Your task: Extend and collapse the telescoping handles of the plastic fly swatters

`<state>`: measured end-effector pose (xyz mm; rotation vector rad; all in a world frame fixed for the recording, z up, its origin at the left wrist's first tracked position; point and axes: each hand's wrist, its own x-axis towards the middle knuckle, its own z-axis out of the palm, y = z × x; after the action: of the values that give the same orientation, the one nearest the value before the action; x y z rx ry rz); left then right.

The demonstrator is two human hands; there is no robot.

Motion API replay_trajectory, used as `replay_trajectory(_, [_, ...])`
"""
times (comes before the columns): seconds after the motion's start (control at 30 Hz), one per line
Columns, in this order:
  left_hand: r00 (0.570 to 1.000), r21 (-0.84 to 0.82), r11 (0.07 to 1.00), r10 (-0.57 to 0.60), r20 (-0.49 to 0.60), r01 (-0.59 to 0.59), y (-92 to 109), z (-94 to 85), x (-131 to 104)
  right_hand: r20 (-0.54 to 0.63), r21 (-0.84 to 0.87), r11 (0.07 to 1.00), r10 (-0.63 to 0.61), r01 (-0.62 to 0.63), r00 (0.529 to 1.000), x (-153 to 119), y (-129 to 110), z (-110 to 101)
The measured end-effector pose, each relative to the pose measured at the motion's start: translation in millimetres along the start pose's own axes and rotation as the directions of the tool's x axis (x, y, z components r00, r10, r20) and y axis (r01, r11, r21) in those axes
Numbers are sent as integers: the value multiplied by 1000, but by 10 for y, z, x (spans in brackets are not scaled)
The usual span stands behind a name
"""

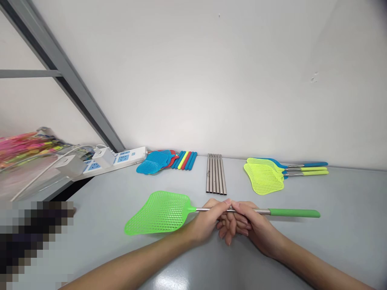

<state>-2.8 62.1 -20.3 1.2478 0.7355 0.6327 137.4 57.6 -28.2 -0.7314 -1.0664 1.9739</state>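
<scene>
A fly swatter with a green perforated head (161, 212), a metal rod and a green handle (293, 213) lies level across both hands above the grey table. My left hand (213, 215) grips the rod near the middle, on the head's side. Close against it, my right hand (249, 217) grips the rod on the handle's side. The thumb tips nearly meet, and the other fingers curl together beneath the rod. Just beyond the hands, several bare metal tubes (216, 175) lie side by side.
Blue and red swatter heads (154, 162) and several coloured handles (185, 160) lie at back left. Yellow and blue swatters (266, 177) are stacked at back right. A white power strip (130, 157) with plugs and cables runs along the left edge. Behind stands a white wall (223, 80).
</scene>
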Motion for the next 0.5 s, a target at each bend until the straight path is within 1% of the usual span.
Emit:
replay_trajectory(0.1, [1000,-40,999,7,21,-6,6,-20,8,-6,-43,999,-5,5,1000,2,-1,10])
replay_trajectory(0.27, [999,-57,998,-16,51,18,16,-37,12,1,-74,997,-19,19,1000,2,-2,3])
replay_trajectory(0.5, [995,-132,991,13,96,0,-1,-73,26,45,-100,995,-20,24,999,7,-23,-1])
